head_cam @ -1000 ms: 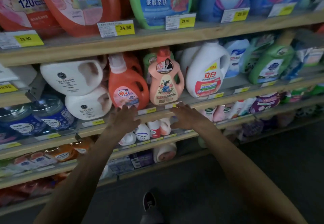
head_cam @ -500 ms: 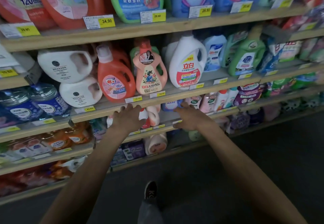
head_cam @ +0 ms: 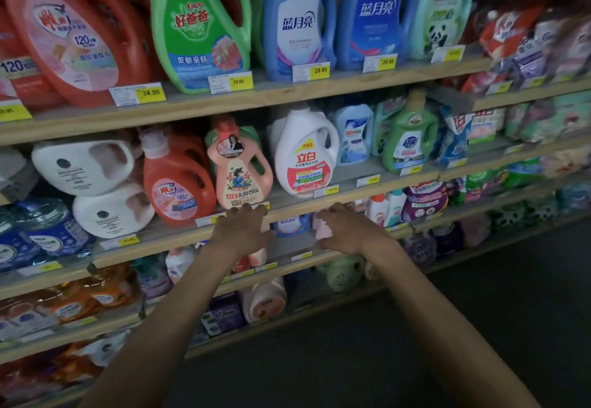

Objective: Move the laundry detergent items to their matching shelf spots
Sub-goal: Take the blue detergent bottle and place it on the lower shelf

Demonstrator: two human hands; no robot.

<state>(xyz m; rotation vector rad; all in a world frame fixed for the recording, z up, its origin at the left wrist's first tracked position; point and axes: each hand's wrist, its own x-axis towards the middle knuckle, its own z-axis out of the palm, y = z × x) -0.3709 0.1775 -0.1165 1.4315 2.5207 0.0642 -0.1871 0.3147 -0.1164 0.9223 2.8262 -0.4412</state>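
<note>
Fingers (head_cam: 252,211) spread, empty, at wooden shelf edge (head_cam: 287,209); dark floor (head_cam: 479,311).

Top shelf has a big orange-red jug (head_cam: 73,33) with a pink label, a bright green one (head_cam: 195,24), and two blue bottles (head_cam: 297,20). Below: a peach bottle (head_cam: 238,168) with a flowery print, a white jug (head_cam: 305,152) with a red label band, yellow price tags (head_cam: 150,92), pale wood shelf edges (head_cam: 287,91).

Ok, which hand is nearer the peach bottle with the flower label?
Left. The left hand reaches just below the peach bottle, fingertips at its base. The right hand is further right, below the white jug.
</note>
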